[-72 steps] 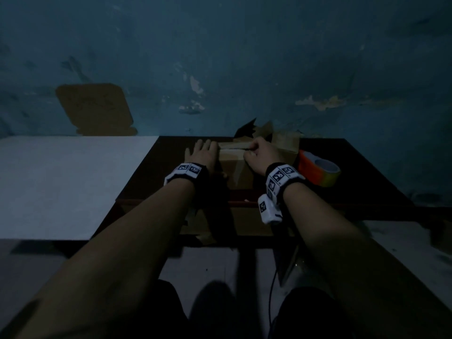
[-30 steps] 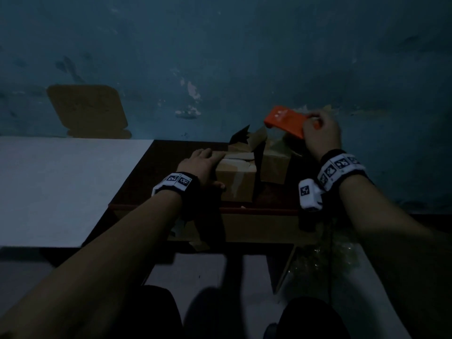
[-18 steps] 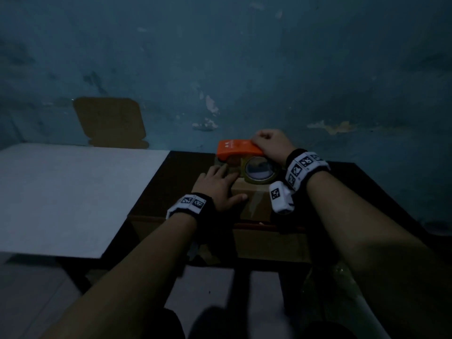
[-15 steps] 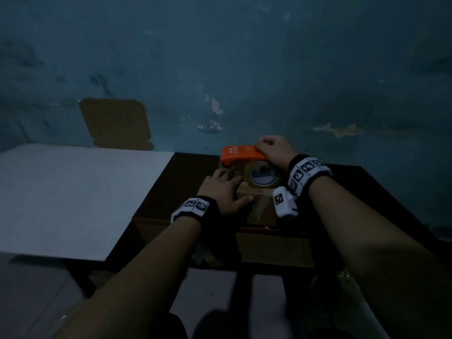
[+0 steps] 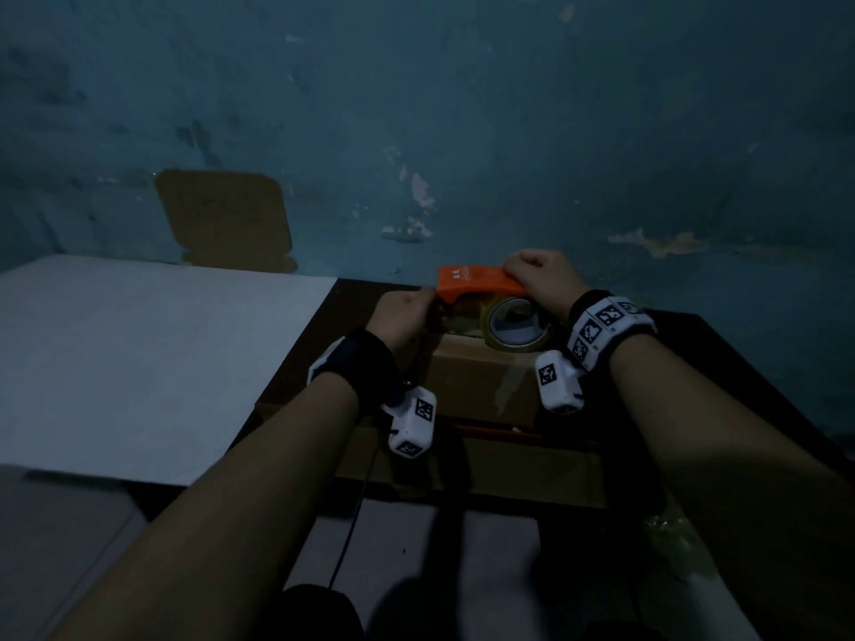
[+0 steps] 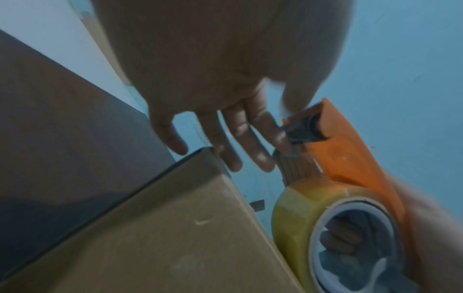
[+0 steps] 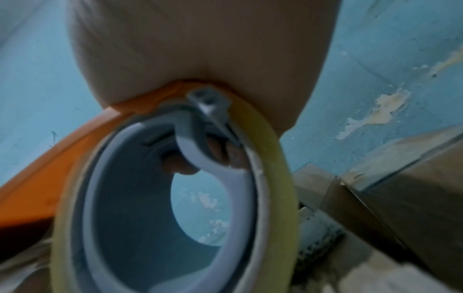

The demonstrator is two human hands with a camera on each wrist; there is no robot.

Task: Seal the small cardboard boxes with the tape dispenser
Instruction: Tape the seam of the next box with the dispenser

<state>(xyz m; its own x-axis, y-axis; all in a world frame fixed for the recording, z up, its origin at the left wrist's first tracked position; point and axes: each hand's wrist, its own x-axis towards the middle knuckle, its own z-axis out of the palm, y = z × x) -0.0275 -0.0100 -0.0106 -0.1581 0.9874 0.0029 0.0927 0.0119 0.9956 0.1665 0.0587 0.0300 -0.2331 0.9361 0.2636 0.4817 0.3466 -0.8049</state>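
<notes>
Forearms with marker-printed wristbands reach forward from the near edge of the dark brown wooden table (image 5: 721, 363). Just past that edge stands the small brown cardboard box (image 5: 481, 386), its front face toward the person and its top closed as far as the dim light allows.

On the box top rests the orange plastic tape dispenser (image 5: 476, 282) with its yellowish roll of clear tape (image 5: 516, 328). The right hand (image 5: 543, 282) is clenched over the dispenser's back, fingertips curling into the roll's grey core in both wrist views. The left hand (image 5: 402, 316) sits at the box's left top edge; its fingers (image 6: 253, 142) are nearly straight and reach the dispenser's roller and toothed blade (image 6: 315, 108). Whether thumb and forefinger pinch the tape's free end there is too blurred to tell.

Beyond, at the table's far edge, rises the peeling blue wall (image 5: 462, 131); a white board (image 5: 139, 363) lies off the left edge, a flat brown cardboard piece (image 5: 222, 219) leaning behind it.

Risks, as I judge them: fingers so near the teeth could be nicked if the dispenser jerks; a loose tape end could fold onto itself; and with neither hand pressing the light box down, it may slide toward the near edge.
</notes>
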